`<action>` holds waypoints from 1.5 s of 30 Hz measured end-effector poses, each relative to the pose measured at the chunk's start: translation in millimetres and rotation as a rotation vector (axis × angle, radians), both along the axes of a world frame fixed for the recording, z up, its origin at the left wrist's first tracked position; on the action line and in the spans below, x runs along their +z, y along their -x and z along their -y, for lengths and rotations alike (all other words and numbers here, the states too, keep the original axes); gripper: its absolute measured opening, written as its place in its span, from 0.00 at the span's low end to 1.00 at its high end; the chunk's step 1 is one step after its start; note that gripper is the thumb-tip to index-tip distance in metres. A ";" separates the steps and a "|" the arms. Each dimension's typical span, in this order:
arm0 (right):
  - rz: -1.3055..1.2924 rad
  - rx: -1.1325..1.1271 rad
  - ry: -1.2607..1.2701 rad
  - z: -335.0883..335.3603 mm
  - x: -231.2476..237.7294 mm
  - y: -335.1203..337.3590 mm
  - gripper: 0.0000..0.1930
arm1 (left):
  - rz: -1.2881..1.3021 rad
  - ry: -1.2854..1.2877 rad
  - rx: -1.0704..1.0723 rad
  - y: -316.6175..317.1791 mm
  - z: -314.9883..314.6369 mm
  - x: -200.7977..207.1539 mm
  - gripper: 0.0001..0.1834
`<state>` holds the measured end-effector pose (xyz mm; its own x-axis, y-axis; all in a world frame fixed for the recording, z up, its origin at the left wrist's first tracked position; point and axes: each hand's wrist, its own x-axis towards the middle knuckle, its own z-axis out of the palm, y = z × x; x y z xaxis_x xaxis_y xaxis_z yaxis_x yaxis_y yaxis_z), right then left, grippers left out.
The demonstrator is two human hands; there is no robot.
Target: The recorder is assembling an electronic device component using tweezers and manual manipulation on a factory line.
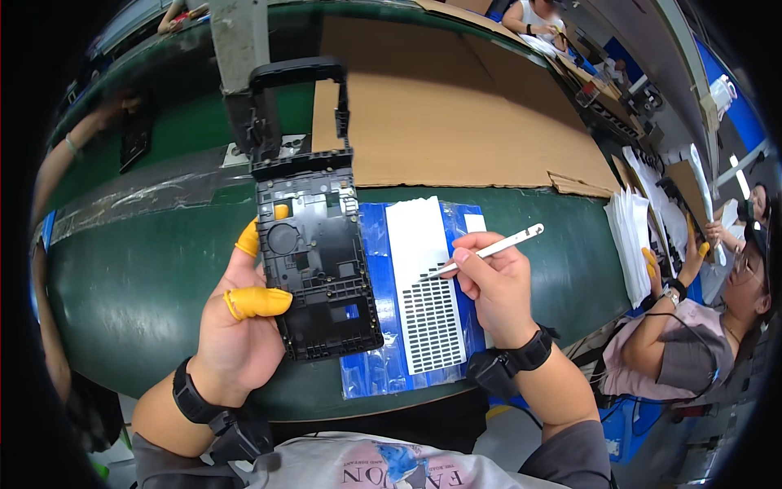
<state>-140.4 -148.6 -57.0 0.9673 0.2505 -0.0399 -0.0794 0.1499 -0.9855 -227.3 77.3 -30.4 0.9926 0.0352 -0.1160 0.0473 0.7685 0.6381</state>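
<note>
Likely light, stiff black housing (318,265); best held by long edges (365,269); left hand (236,338) clamped on it; right hand (498,285) pinching white tool (515,239).

The person's left hand (236,338) wears bright yellow, wrinkled finger cots (262,302), one of them on the thumb. A black band circles each wrist: the left band (189,394) has a dark boxy module (242,433) beside it, the right band (533,350) a similar black block (492,374). The pale shirt (314,463), at the near edge, bears dark lettering and a blue-and-pink print (397,460); its sleeves (577,458) are dark grey.
</note>
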 end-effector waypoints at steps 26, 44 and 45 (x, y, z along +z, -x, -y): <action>0.079 0.091 -0.107 -3.1 35.0 8.6 0.08 | -0.060 0.093 -0.096 0.5 11.2 1.2 0.41; 0.067 0.258 -0.205 -49.5 23.9 41.0 0.09 | -0.084 0.252 -0.186 4.9 6.6 -5.1 0.42; 0.065 0.258 -0.205 -49.8 23.9 41.2 0.09 | -0.089 0.267 -0.188 5.0 6.5 -5.0 0.43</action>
